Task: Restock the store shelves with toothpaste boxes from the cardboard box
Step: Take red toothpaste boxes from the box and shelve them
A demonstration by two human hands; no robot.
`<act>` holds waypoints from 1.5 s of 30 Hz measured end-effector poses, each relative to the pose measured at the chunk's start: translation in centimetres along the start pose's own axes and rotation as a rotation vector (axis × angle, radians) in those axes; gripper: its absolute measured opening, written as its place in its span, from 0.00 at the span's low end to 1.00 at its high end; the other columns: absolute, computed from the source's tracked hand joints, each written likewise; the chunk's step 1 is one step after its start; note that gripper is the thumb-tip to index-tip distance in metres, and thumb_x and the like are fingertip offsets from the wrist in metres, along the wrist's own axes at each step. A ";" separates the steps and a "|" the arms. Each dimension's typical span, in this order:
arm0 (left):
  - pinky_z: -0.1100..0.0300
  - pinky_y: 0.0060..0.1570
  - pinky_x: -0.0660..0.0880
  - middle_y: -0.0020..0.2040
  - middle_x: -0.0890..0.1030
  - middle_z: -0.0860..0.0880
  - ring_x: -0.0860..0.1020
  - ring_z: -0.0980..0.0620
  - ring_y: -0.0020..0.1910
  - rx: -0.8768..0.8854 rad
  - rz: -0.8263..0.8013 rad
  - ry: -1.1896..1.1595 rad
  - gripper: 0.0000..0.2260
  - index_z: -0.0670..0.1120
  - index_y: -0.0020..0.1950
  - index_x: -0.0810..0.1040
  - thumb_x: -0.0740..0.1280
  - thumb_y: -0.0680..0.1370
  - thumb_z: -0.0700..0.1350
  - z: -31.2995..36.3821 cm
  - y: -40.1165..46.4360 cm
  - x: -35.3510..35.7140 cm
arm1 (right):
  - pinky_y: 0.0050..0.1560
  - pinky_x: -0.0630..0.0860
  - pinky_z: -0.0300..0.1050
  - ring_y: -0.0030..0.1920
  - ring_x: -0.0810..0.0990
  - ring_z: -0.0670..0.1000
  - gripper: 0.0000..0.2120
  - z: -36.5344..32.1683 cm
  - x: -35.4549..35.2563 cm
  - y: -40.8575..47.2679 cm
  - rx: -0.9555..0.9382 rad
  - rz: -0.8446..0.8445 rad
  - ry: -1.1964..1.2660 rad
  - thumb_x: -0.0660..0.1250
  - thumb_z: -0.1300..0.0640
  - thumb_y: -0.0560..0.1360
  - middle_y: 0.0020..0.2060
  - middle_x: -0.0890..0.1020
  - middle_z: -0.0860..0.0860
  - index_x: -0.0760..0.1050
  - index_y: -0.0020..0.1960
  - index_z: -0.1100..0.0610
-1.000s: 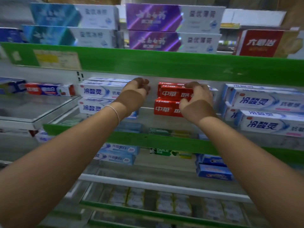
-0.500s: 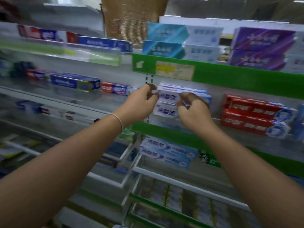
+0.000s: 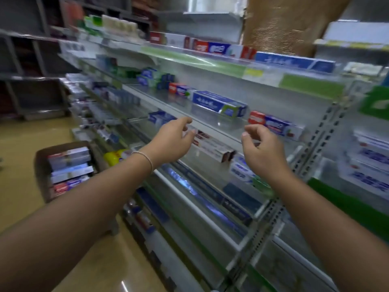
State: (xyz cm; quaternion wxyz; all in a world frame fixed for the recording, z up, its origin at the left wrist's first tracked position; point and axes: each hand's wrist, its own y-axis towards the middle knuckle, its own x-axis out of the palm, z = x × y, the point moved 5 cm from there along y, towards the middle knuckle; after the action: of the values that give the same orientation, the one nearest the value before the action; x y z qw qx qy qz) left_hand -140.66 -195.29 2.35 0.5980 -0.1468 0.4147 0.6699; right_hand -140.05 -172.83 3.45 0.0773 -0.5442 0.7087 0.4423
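Observation:
A brown cardboard box [image 3: 42,165] stands on the floor at the left, with several toothpaste boxes [image 3: 70,167] stacked inside it. Both of my hands are raised in front of the glass shelves and hold nothing. My left hand [image 3: 173,142] hovers with loosely curled fingers in front of a dark red toothpaste box [image 3: 212,145]. My right hand [image 3: 261,148] hangs beside it, fingers loosely curled too. A blue toothpaste box [image 3: 219,103] and a red-and-blue one [image 3: 275,125] lie on the shelf just above my hands.
Glass shelves [image 3: 210,123] with toothpaste boxes run away to the left along the aisle. A perforated metal upright [image 3: 315,142] divides this bay from the green-edged bay [image 3: 345,205] at the right. Yellow floor [image 3: 19,157] lies around the cardboard box.
My view has swung left from the red boxes to the neighbouring bay, and the cardboard box has come into sight. My hands let go of the red boxes and came away empty.

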 end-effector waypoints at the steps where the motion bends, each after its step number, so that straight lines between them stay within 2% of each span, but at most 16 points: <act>1: 0.55 0.61 0.71 0.65 0.76 0.45 0.75 0.48 0.61 -0.031 0.011 0.008 0.20 0.46 0.73 0.67 0.60 0.82 0.51 -1.6 -0.3 -0.9 | 0.61 0.76 0.52 0.58 0.79 0.51 0.13 -0.6 1.7 0.2 -0.008 -0.024 0.025 0.63 0.52 0.80 0.56 0.81 0.51 0.77 0.62 0.55; 5: 0.53 0.62 0.72 0.62 0.77 0.45 0.74 0.47 0.62 -0.165 0.042 0.048 0.21 0.44 0.73 0.67 0.59 0.83 0.51 -7.8 -1.4 -3.3 | 0.61 0.75 0.53 0.58 0.79 0.51 0.13 -2.7 8.7 1.2 -0.020 -0.137 0.101 0.65 0.53 0.79 0.57 0.81 0.52 0.77 0.62 0.55; 9: 0.56 0.58 0.71 0.63 0.77 0.45 0.75 0.47 0.61 -0.305 0.092 0.088 0.21 0.44 0.73 0.67 0.60 0.82 0.51 -13.8 -2.0 -5.1 | 0.61 0.74 0.48 0.60 0.78 0.52 0.15 -4.3 15.5 2.3 -0.049 -0.260 0.143 0.65 0.53 0.79 0.59 0.81 0.53 0.76 0.64 0.56; 12: 0.54 0.58 0.73 0.60 0.79 0.44 0.76 0.45 0.59 -0.383 0.152 0.143 0.20 0.43 0.72 0.69 0.61 0.82 0.50 -17.6 -1.8 -6.4 | 0.61 0.71 0.45 0.60 0.78 0.53 0.16 -5.4 20.2 3.9 -0.065 -0.314 0.162 0.66 0.54 0.78 0.58 0.81 0.54 0.76 0.64 0.57; 15: 0.53 0.58 0.73 0.59 0.79 0.44 0.76 0.45 0.59 -0.463 0.179 0.185 0.19 0.44 0.71 0.70 0.61 0.82 0.49 -21.0 -0.9 -7.6 | 0.58 0.71 0.45 0.56 0.78 0.53 0.14 -6.4 25.2 6.1 -0.073 -0.392 0.195 0.67 0.55 0.78 0.53 0.81 0.52 0.76 0.62 0.57; 18: 0.54 0.56 0.73 0.59 0.79 0.43 0.76 0.43 0.59 -0.557 0.200 0.239 0.18 0.44 0.69 0.71 0.61 0.82 0.50 -24.1 0.4 -9.1 | 0.50 0.70 0.41 0.49 0.77 0.51 0.13 -7.0 30.6 8.6 -0.065 -0.493 0.216 0.67 0.56 0.77 0.49 0.78 0.50 0.76 0.61 0.57; 22: 0.55 0.57 0.72 0.63 0.78 0.41 0.76 0.42 0.59 -0.668 0.209 0.293 0.20 0.43 0.71 0.69 0.60 0.82 0.52 -28.1 2.1 -11.4 | 0.50 0.72 0.42 0.48 0.77 0.50 0.14 -7.9 37.0 11.9 0.004 -0.605 0.280 0.67 0.56 0.76 0.49 0.80 0.51 0.76 0.61 0.56; 25: 0.57 0.51 0.73 0.64 0.77 0.43 0.78 0.45 0.54 -0.732 0.253 0.313 0.22 0.45 0.73 0.67 0.60 0.82 0.53 -30.4 3.1 -13.1 | 0.49 0.73 0.44 0.47 0.77 0.51 0.14 -9.1 41.2 14.0 -0.005 -0.674 0.318 0.66 0.56 0.76 0.41 0.77 0.46 0.76 0.61 0.56; 28: 0.58 0.51 0.72 0.63 0.78 0.43 0.77 0.45 0.56 -0.787 0.305 0.335 0.22 0.45 0.73 0.66 0.60 0.82 0.52 -32.5 3.5 -14.2 | 0.51 0.79 0.50 0.47 0.80 0.54 0.11 -10.4 44.8 15.4 -0.023 -0.713 0.367 0.66 0.55 0.74 0.41 0.77 0.46 0.75 0.57 0.53; 31: 0.55 0.55 0.74 0.64 0.77 0.43 0.76 0.45 0.60 -0.828 0.352 0.334 0.22 0.45 0.74 0.65 0.60 0.82 0.52 -34.3 3.4 -15.2 | 0.52 0.77 0.48 0.49 0.79 0.53 0.11 -11.5 47.7 15.7 -0.013 -0.742 0.401 0.66 0.56 0.75 0.46 0.79 0.49 0.76 0.58 0.53; 35: 0.57 0.52 0.70 0.65 0.76 0.44 0.75 0.46 0.62 -0.873 0.402 0.306 0.23 0.45 0.75 0.64 0.60 0.82 0.51 -37.3 3.0 -16.1 | 0.43 0.72 0.43 0.46 0.78 0.50 0.10 -12.7 51.1 15.9 -0.018 -0.778 0.443 0.65 0.57 0.77 0.45 0.79 0.47 0.76 0.57 0.53; 38: 0.58 0.50 0.70 0.64 0.77 0.44 0.76 0.46 0.60 -0.904 0.415 0.287 0.23 0.45 0.75 0.63 0.60 0.82 0.52 -40.1 2.6 -16.6 | 0.38 0.71 0.41 0.45 0.78 0.49 0.12 -13.6 53.8 16.1 -0.024 -0.802 0.469 0.65 0.58 0.77 0.48 0.79 0.49 0.75 0.60 0.54; 43: 0.59 0.49 0.69 0.65 0.77 0.44 0.75 0.47 0.62 -0.945 0.417 0.251 0.22 0.46 0.75 0.64 0.60 0.82 0.52 -46.1 2.8 -17.3 | 0.42 0.76 0.43 0.48 0.79 0.48 0.11 -15.2 59.2 16.7 -0.046 -0.835 0.472 0.65 0.57 0.77 0.48 0.80 0.47 0.76 0.60 0.52; 45: 0.58 0.50 0.71 0.65 0.77 0.44 0.75 0.47 0.61 -0.937 0.411 0.214 0.22 0.46 0.74 0.65 0.61 0.82 0.51 -48.9 3.4 -17.4 | 0.46 0.80 0.46 0.48 0.79 0.48 0.11 -15.7 61.7 17.0 -0.042 -0.847 0.467 0.65 0.56 0.77 0.46 0.80 0.46 0.76 0.59 0.51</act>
State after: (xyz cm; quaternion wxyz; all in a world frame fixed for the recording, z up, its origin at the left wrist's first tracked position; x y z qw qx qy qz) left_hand -154.23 -242.70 -14.23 0.2788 -0.3817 0.1495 0.8684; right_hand -172.91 -227.08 -14.45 0.0785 -0.8711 0.4140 0.2521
